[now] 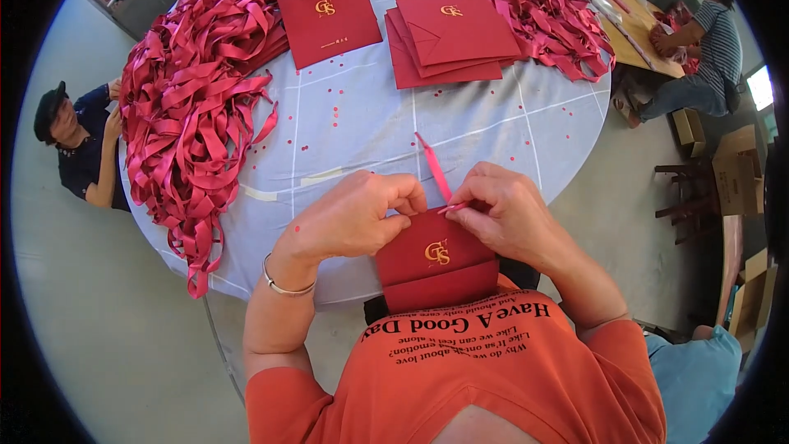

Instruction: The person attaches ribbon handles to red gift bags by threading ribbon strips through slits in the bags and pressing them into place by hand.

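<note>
A small red paper bag (pixel 440 253) with a gold emblem stands against my front at the table's near edge. My right hand (pixel 505 207) pinches a pink ribbon (pixel 435 168) just above the bag's upper right corner. One end of the ribbon points up and away over the tablecloth; a short tip shows between thumb and finger. At the upper left edge of the bag my left hand (pixel 370 212) is closed, thumb and fingertips together on the bag's rim. Whether those fingertips also hold ribbon is hidden.
A large heap of pink ribbons (pixel 193 107) covers the table's left side, another heap (pixel 538 12) the far right. Flat red bags (pixel 452 37) lie stacked across, with one bag (pixel 329 20) beside them. Small red dots dot the white tablecloth (pixel 353 144). Two people (pixel 86 140) (pixel 711 49) work nearby.
</note>
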Available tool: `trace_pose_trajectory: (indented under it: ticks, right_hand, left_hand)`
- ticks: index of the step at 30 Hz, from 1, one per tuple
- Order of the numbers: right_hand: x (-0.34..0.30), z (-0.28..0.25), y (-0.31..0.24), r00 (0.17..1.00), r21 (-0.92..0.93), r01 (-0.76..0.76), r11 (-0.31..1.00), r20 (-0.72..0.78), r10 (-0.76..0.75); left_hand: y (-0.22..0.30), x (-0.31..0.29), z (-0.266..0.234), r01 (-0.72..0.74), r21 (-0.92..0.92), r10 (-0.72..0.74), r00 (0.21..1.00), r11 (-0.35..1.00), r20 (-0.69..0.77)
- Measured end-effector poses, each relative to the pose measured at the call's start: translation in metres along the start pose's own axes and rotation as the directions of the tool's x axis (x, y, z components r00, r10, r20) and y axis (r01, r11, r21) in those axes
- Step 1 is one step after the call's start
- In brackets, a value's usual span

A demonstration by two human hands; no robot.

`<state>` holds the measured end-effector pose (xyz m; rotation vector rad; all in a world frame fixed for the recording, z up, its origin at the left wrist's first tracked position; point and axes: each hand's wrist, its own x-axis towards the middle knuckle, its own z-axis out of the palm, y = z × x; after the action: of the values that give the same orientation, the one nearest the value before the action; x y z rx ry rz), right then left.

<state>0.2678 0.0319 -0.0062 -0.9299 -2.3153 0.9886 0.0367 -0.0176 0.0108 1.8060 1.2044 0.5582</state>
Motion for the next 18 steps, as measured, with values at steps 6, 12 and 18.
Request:
trace_pose_trajectory:
  ticks: [6, 12, 18]
  right_hand:
    - [0.007, -0.016, 0.013, 0.998, 0.003, -0.068, 0.998, -0.016, 0.068]
    - [0.003, -0.015, 0.023, 0.926, 0.353, -0.375, 0.857, 0.193, 0.325]
    - [0.002, -0.013, 0.030, 0.902, 0.417, -0.429, 0.802, 0.245, 0.355]
  left_hand:
    - [0.004, 0.004, 0.002, 0.291, -0.392, -0.254, 0.956, 0.873, 0.146]
    - [-0.006, 0.009, 0.004, 0.322, -0.488, -0.242, 0.945, 0.811, 0.219]
    - [-0.004, 0.009, -0.001, 0.387, -0.300, -0.287, 0.900, 0.872, 0.327]
